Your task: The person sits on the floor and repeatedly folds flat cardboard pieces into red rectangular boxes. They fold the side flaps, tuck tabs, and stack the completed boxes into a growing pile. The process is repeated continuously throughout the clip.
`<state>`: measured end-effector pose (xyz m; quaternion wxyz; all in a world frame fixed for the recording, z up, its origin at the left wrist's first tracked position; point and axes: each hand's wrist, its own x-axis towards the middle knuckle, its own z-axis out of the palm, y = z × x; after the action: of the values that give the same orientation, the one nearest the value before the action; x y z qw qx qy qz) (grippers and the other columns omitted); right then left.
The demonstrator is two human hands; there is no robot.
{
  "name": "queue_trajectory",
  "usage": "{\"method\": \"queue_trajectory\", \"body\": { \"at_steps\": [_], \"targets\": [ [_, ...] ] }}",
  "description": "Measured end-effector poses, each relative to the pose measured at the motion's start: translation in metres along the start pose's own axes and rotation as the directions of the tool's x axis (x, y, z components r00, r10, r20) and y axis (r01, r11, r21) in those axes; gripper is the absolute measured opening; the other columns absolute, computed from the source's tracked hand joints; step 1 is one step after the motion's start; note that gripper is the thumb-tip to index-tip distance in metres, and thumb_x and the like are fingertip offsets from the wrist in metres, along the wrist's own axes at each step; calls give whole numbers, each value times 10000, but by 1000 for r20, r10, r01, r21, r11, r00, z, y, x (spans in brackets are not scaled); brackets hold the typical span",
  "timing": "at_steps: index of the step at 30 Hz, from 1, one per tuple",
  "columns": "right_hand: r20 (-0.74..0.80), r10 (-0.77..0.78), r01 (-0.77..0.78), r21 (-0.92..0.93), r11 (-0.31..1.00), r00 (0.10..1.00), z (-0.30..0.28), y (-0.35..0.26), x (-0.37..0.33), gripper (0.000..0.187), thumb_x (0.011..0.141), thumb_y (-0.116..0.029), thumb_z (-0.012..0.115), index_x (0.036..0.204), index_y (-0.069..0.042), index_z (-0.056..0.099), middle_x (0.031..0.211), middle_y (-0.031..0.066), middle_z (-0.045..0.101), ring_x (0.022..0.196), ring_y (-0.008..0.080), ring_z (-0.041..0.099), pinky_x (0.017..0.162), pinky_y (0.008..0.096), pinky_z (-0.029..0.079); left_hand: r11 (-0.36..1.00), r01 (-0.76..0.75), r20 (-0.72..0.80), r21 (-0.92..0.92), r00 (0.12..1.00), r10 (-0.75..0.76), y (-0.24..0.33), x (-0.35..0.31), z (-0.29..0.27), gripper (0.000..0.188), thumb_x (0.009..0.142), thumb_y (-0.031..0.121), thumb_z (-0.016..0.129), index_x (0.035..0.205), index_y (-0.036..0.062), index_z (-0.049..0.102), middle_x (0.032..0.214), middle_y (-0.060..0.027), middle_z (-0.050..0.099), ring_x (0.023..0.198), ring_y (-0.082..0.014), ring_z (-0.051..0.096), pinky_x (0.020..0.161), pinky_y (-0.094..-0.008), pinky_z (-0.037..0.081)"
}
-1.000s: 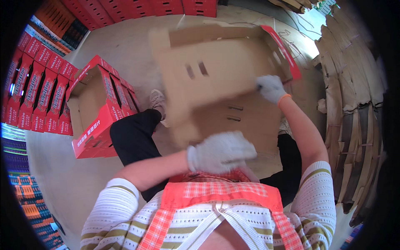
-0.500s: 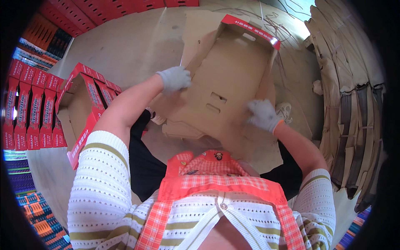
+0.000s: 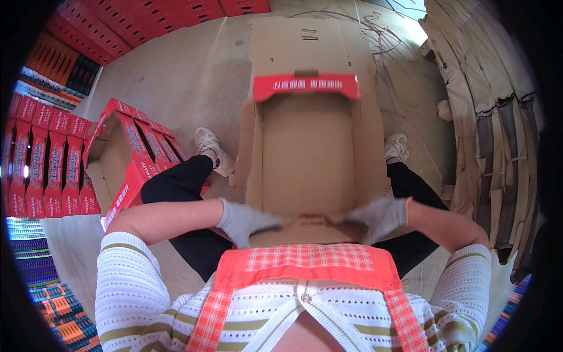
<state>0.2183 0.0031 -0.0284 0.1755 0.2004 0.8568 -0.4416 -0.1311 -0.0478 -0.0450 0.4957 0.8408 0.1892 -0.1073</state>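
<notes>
An open cardboard tray (image 3: 308,155) lies between my legs, brown inside, with a red printed wall raised at its far end. My gloved left hand (image 3: 245,224) is closed on the left corner of its near end flap (image 3: 305,230). At the right corner of that flap, my gloved right hand (image 3: 378,220) grips the cardboard, blurred by motion. Both sets of fingers point inward. My fingertips are partly hidden by the flap and smeared. Under the tray lies flat brown cardboard (image 3: 311,50) with slots.
Red folded boxes (image 3: 126,155) stand on the left beside a row of red cartons (image 3: 50,158). Flattened brown cardboard (image 3: 487,117) is stacked at the right. Loose strapping (image 3: 384,38) lies on the floor at the far right. My shoes (image 3: 214,151) flank the tray.
The tray has turned straight and come nearer to me. Both hands moved from its sides down to its near end flap, which is now raised. More flat cardboard shows beyond it.
</notes>
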Motion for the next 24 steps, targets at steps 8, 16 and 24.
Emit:
{"method": "queue_trajectory", "body": {
  "at_steps": [8,16,24],
  "targets": [
    [-525,92,-256,-249,934,846,-27,82,9,663,731,-329,765,1283,-46,532,1349,201,523,1186,377,534,979,421,459,819,440,-514,368,830,-215,-70,-22,-33,468,830,349,649,1259,165,613,1351,-114,539,1312,-309,423,1085,-524,290],
    [-610,728,533,747,397,312,5,175,99,752,793,-203,691,1437,13,369,1306,188,535,1142,275,566,942,369,478,689,-223,-723,-689,159,-672,-157,59,6,601,1001,267,471,1528,92,243,1557,-131,304,1434,-236,285,1147,-301,238],
    [-597,686,408,797,445,417,-107,70,2,651,756,-130,585,1367,43,446,985,73,616,781,155,593,713,310,512,107,-868,-498,-485,174,-849,-76,104,14,679,813,56,561,1462,47,364,1290,-164,554,1228,-272,525,1093,-369,374]
  ]
}}
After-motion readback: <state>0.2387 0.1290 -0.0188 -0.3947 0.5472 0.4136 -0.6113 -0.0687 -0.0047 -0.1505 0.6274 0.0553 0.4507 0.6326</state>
